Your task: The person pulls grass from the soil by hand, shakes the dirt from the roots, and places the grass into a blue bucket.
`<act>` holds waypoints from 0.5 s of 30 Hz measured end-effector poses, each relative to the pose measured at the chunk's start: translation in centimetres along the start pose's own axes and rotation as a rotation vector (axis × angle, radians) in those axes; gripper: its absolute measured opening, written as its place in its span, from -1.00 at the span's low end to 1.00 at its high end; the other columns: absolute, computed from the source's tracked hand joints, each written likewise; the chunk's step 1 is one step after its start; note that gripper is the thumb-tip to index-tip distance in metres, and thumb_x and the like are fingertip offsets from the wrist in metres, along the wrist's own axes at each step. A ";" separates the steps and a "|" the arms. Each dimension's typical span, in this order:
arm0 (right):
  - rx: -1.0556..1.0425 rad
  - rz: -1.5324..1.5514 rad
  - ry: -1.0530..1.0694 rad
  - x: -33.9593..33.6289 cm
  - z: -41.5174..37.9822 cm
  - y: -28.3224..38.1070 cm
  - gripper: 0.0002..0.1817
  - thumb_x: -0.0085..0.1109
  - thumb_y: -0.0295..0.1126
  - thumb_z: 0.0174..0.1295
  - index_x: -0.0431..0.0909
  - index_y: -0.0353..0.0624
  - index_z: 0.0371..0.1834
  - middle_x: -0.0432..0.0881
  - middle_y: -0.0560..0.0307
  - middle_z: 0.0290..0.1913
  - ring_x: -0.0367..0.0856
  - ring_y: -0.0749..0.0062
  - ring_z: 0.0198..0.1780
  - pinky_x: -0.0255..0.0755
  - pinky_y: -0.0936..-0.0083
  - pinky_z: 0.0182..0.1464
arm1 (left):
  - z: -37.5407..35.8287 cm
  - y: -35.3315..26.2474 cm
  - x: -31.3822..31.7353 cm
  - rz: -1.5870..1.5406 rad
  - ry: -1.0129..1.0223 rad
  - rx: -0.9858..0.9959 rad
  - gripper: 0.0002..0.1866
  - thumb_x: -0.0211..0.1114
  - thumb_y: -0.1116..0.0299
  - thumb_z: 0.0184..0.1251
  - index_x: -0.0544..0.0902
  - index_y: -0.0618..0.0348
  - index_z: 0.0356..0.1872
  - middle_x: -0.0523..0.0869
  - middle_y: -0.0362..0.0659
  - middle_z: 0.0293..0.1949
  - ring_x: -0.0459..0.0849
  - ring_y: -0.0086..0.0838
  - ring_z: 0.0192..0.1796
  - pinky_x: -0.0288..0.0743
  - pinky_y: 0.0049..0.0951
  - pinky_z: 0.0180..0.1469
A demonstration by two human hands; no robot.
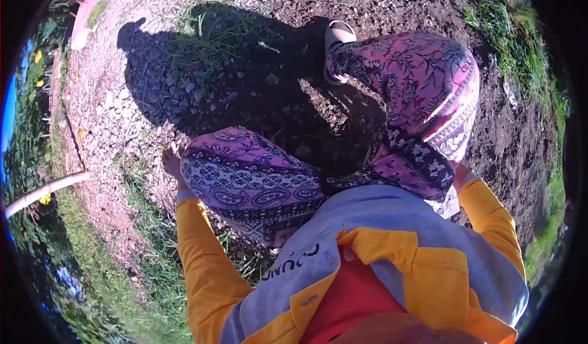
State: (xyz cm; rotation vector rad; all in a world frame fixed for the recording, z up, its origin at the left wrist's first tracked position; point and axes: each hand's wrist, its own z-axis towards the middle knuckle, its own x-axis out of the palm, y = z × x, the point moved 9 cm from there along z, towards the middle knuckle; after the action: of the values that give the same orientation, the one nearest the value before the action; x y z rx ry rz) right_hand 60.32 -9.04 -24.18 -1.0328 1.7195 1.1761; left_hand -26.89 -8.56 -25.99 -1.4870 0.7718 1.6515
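My left hand [173,163] is at the outer side of my left knee, low over the gravelly soil. Its fingers look apart, with nothing visible in them, though the knee covers part of the hand. Patterned pink and navy trousers [251,178] cover both my bent legs. My right hand [462,173] is beside my right thigh, largely hidden by the trouser cloth, so its fingers cannot be made out. Below my right leg, a light sandal [340,34] shows on my foot.
Stony soil [116,111] lies ahead, with a grass tuft [202,44] within my shadow. Darker bare earth [502,142] is on the right, edged by grass [520,44]. A pale pole [49,192] juts in from the left, near yellow flowers [45,199].
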 end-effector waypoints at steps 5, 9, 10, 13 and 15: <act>-0.025 -0.096 0.065 -2.0 3.2 -1.4 -0.69 0.07 -0.45 -0.03 0.47 -0.25 -0.15 0.51 -0.11 -0.15 0.45 0.07 -0.05 0.29 0.29 0.01 | 6.4 -5.2 -7.7 0.097 -0.183 0.301 -0.53 0.08 -0.01 0.19 0.46 0.10 0.00 0.34 -0.03 0.18 0.20 -0.16 0.27 0.00 0.02 0.23; -0.013 -0.196 0.111 -4.5 6.0 -0.8 -0.69 0.06 -0.45 -0.02 0.48 -0.24 -0.15 0.51 -0.11 -0.15 0.45 0.08 -0.05 0.30 0.29 0.01 | 13.1 -6.3 -5.5 0.144 -0.121 0.342 -0.57 0.09 0.01 0.19 0.48 0.02 0.00 0.38 -0.07 0.14 0.24 -0.20 0.25 0.06 -0.03 0.21; -0.017 -0.220 0.123 -4.6 7.1 -0.2 -0.69 0.05 -0.45 -0.02 0.48 -0.24 -0.15 0.51 -0.11 -0.14 0.45 0.08 -0.05 0.30 0.29 0.01 | 14.1 -7.0 -5.4 0.147 -0.123 0.375 -0.64 0.12 0.06 0.19 0.51 0.00 -0.07 0.44 -0.04 0.06 0.33 -0.22 0.18 0.17 -0.08 0.15; -0.015 -0.267 0.138 -6.3 7.4 1.2 -0.69 0.05 -0.44 -0.02 0.48 -0.24 -0.15 0.52 -0.11 -0.14 0.45 0.08 -0.06 0.30 0.30 0.01 | 13.6 -10.2 -8.3 0.127 -0.139 0.376 -0.55 0.15 0.16 0.13 0.45 0.20 0.00 0.34 0.04 0.13 0.25 -0.11 0.22 0.13 -0.05 0.18; -0.031 -0.298 0.152 -6.6 8.5 3.2 -0.69 0.04 -0.44 -0.01 0.48 -0.24 -0.15 0.52 -0.10 -0.14 0.45 0.08 -0.06 0.30 0.30 0.01 | 15.8 -10.0 -7.6 0.140 -0.046 0.373 -0.46 0.17 0.12 0.12 0.36 0.18 0.09 0.21 0.01 0.22 0.11 -0.11 0.28 -0.02 0.02 0.24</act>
State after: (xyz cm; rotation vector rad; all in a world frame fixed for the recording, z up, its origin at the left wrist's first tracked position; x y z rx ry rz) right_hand 61.05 1.07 -19.26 -1.3738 1.5958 0.9569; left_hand -26.48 8.80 -15.79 -1.1515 1.1108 1.5327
